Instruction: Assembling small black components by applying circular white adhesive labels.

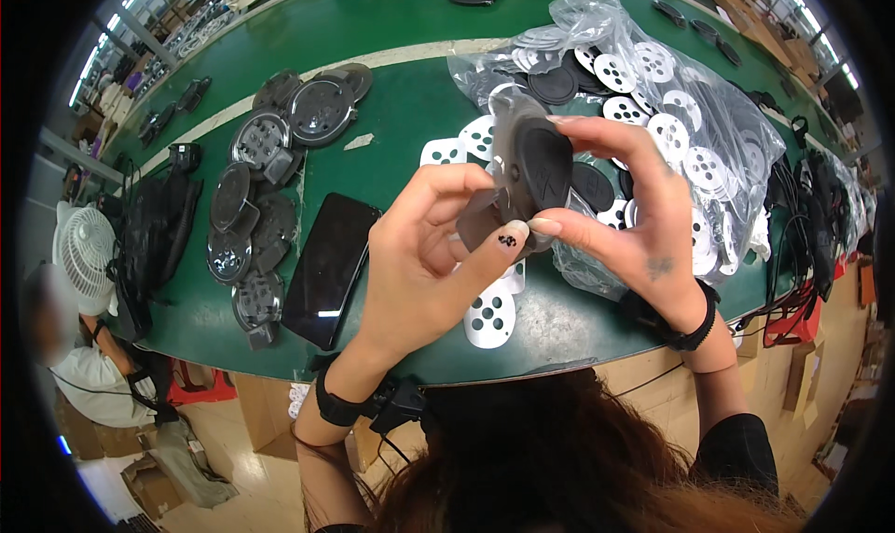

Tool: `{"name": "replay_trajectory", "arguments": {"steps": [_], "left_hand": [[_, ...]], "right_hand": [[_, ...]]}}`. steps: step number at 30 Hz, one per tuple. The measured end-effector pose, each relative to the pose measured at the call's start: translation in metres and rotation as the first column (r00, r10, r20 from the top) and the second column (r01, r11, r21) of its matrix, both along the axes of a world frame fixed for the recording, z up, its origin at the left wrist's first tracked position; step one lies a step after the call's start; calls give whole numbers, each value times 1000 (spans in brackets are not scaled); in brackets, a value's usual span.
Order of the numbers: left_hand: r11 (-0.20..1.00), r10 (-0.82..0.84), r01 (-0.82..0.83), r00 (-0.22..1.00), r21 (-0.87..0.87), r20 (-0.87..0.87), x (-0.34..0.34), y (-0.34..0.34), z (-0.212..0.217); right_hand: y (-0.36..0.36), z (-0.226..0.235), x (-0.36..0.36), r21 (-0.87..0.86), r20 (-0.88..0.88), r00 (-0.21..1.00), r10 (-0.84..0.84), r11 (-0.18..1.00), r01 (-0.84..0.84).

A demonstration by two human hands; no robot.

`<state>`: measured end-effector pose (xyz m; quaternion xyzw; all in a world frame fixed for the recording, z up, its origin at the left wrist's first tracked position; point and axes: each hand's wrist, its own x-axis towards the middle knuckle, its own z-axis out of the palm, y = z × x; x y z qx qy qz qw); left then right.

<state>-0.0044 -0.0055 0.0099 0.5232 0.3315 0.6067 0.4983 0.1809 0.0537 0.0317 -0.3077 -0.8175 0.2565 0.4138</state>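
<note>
Over the near middle of the table, my left hand (406,272) is closed on the tab of a translucent grey round plastic cover (506,137), between thumb and fingers. A black oval-looking pad (544,165) lies against the cover's right face. My right hand (648,202) pinches this pad at its edge, thumb below and fingers above. Whether pad and cover are joined, I cannot tell. Below the hands lies a white disc with several holes (489,328). Behind them spreads a clear plastic bag (583,20) with many white holed discs and black round pads (552,85).
Left of my hands, several translucent dark covers (322,110) form a loose pile on the green table (401,113). A black phone (326,267) lies beside them. A white fan (86,253) and another person's arm (114,346) are at the far left. Black cables (811,197) lie at the right.
</note>
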Motion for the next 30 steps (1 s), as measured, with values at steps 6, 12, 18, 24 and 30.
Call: {"name": "replay_trajectory", "arguments": {"steps": [6, 12, 18, 24, 30], "left_hand": [[986, -142, 158, 961, -51, 236, -2, 5, 0], [992, -85, 104, 969, -71, 231, 2, 5, -2], [966, -8, 65, 975, -251, 223, -2, 4, -9], [944, 168, -102, 966, -313, 194, -7, 10, -7], [949, 160, -89, 963, -302, 218, -14, 17, -8]], "right_hand": [[5, 3, 1, 155, -38, 995, -96, 983, 101], [0, 8, 1, -455, -217, 976, -14, 886, -89], [19, 23, 6, -766, -121, 958, 260, 590, -257], [81, 36, -3, -773, 0, 959, 285, 608, -180], [116, 67, -25, -819, -278, 960, 44, 512, -260]]}}
